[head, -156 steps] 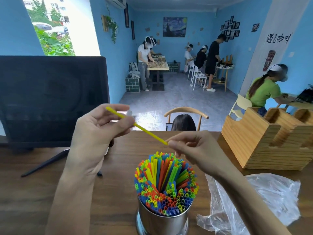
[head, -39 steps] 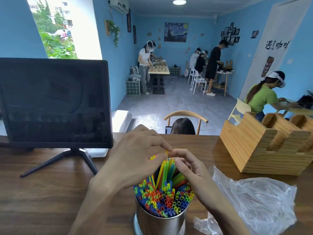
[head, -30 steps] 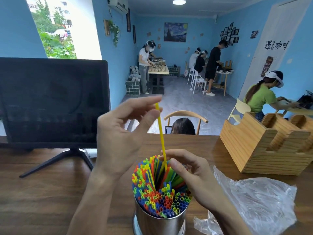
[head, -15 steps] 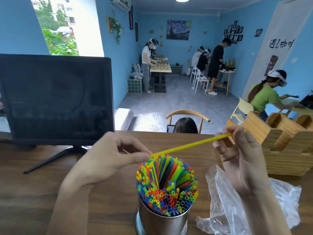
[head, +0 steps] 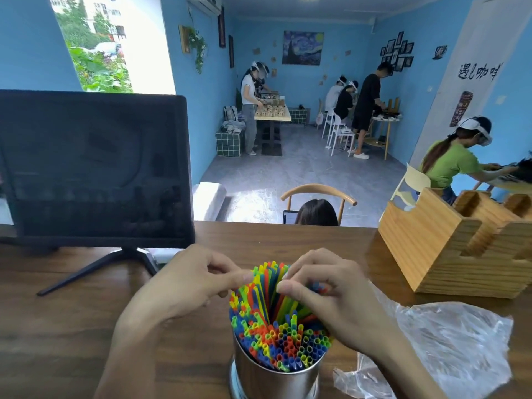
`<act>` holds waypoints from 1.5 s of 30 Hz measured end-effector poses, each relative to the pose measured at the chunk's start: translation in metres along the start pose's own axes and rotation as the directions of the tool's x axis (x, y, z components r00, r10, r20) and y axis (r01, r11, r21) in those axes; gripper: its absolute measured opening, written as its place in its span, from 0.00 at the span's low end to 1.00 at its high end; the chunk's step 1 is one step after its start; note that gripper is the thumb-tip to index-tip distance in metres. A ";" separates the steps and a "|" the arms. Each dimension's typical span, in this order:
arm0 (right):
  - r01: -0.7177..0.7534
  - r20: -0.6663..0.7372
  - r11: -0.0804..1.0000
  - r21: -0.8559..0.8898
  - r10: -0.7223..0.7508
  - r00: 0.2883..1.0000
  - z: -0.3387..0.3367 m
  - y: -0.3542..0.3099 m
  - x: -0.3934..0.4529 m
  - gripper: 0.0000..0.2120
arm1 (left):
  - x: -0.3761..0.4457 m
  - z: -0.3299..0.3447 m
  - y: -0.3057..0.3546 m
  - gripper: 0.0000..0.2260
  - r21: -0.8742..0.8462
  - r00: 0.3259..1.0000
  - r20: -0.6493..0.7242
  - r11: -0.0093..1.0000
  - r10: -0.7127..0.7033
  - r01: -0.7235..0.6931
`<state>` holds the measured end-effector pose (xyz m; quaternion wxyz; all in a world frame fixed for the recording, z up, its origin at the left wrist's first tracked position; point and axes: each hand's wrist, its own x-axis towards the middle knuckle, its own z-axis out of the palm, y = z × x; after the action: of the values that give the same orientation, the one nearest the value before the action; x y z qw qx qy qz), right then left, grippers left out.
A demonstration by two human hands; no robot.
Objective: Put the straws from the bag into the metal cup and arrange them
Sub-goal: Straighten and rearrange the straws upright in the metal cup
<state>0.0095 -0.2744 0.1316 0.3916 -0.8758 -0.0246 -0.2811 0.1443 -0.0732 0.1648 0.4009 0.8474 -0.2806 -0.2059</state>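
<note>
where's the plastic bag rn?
Head view, lower right: the plastic bag lies crumpled on the wooden table, right of the metal cup, in front of the wooden organizer.

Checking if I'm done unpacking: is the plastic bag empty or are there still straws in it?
Looks empty: the bag lies flat and crumpled on the table, no straws showing through.

Straws [head: 276,335] stand in the cup [head: 276,381] (hands either side); monitor [head: 95,168] behind-left; bag [head: 449,349] right.

Colourful straws [head: 276,338] stand packed upright in the metal cup [head: 273,381] — clear bag [head: 454,352] just right.
</note>
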 end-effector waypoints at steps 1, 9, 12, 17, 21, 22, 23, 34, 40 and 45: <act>-0.022 0.013 1.000 0.015 0.022 1.000 0.002 0.002 -0.002 0.19 | 0.000 0.000 -0.001 0.11 -0.018 1.000 0.008 1.000 -0.001 0.001; -0.145 -0.030 0.981 0.131 0.150 0.988 0.005 0.004 -0.011 0.18 | 0.002 0.002 -0.003 0.06 -0.236 0.999 0.031 0.971 -0.011 0.018; -0.154 -0.038 0.976 0.154 0.161 0.986 0.004 0.004 -0.013 0.19 | -0.001 0.005 -0.005 0.12 -0.291 0.995 0.095 0.957 0.024 0.005; -0.125 -0.030 0.974 0.188 0.133 0.991 0.005 0.006 -0.015 0.15 | 0.002 0.008 -0.011 0.14 -0.298 0.999 0.038 0.954 0.032 -0.019; -0.108 0.000 0.961 0.253 0.112 0.994 0.004 0.009 -0.017 0.10 | 0.006 0.016 -0.019 0.17 -0.271 1.000 0.016 0.962 0.019 -0.014; -0.115 0.006 0.963 0.242 0.117 0.993 0.004 0.012 -0.018 0.14 | 0.006 0.018 -0.021 0.18 -0.287 0.999 0.030 0.958 0.016 -0.007; -0.141 0.015 0.960 0.242 0.141 0.990 0.006 0.015 -0.019 0.19 | 0.007 0.019 -0.021 0.17 -0.300 0.999 0.039 0.954 0.018 -0.006; -0.290 0.039 0.708 0.644 0.349 0.936 0.021 0.028 -0.022 0.27 | -0.013 0.020 -0.033 0.13 -0.388 0.956 -0.076 0.875 0.282 -0.289; -0.230 0.161 0.814 0.533 0.169 0.972 0.018 0.017 -0.044 0.51 | -0.022 0.009 -0.056 0.18 -0.372 0.875 0.141 0.844 0.464 -0.388; -0.206 0.093 0.818 0.538 0.186 0.978 0.019 0.015 -0.038 0.50 | -0.015 0.021 -0.052 0.12 -0.332 0.877 0.002 0.828 0.480 -0.452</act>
<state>-0.0093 -0.2649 0.0920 0.6505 -0.7312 -0.0204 -0.2046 0.1372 -0.0484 0.1126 0.5591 0.6669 -0.4583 -0.1807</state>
